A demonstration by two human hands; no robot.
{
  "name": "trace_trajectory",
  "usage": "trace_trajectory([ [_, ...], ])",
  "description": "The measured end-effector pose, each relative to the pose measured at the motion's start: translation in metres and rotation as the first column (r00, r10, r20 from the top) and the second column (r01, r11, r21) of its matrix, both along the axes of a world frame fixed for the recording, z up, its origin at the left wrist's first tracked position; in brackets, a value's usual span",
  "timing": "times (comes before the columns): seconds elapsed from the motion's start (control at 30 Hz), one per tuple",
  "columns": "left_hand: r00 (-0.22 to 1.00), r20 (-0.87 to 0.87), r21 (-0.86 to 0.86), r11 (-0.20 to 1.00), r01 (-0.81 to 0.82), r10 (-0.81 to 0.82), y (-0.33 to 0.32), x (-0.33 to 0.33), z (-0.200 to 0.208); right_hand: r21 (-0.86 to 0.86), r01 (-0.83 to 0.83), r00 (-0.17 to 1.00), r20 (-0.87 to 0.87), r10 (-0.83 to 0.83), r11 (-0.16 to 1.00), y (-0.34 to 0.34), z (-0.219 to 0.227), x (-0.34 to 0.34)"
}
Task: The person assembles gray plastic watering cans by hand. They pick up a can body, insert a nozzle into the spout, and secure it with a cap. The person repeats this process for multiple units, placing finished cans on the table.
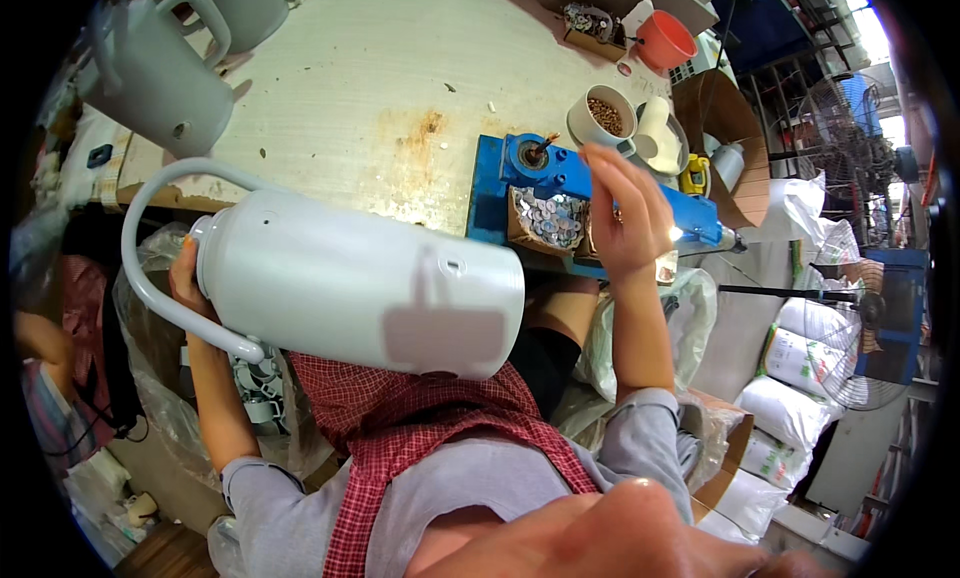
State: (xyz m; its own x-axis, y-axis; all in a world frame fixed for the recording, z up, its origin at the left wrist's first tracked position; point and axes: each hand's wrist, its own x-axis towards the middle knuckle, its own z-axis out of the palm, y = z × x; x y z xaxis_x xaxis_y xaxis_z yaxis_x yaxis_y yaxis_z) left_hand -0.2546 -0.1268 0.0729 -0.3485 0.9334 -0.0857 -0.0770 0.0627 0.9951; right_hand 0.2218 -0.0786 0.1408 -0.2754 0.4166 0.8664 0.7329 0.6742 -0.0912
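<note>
Two grey jugs [150,88], a cup [582,126] of brassy bits and a blue machine [570,180] stand on the surface [350,98]; my right fingers [610,173] hide part of the machine. They bend loosely, holding what I can't tell. My left fingers [187,263] grasp the neck of a pale jug [340,278] sideways above my lap: smooth, cylindrical, loop-handled. Shiny flat discs [550,220] fill a cardboard box [538,244].

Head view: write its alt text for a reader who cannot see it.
The left hand holds a large, pale grey, handled container on its side by the narrower end; the right hand is raised by a blue machine near a box of metal discs. Two grey vessels stand on the stained white table.
</note>
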Motion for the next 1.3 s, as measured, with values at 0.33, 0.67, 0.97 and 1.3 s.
trace_trajectory([
  [0.33, 0.918, 0.344, -0.071, 0.981, -0.182, 0.195, -0.022, -0.011, -0.020, 0.097, -0.015, 0.972, 0.233, -0.008, 0.995, 0.032, 0.002, -0.008],
  [0.67, 0.884, 0.398, 0.099, 0.947, -0.307, 0.245, 0.017, 0.019, -0.019, -0.504, -0.295, 0.911, -0.404, 0.081, 0.811, -0.030, -0.005, 0.004],
  [0.97, 0.993, 0.094, 0.501, 0.865, 0.017, -0.074, 0.069, 0.203, -0.028, -0.649, -0.059, 0.539, -0.660, -0.523, 0.758, -0.094, -0.078, 0.096],
  [1.3, 0.961, -0.002, 0.565, 0.793, 0.229, -0.277, 0.084, 0.256, -0.054, -0.609, -0.021, 0.440, -0.718, -0.539, 0.793, -0.097, -0.089, 0.130],
])
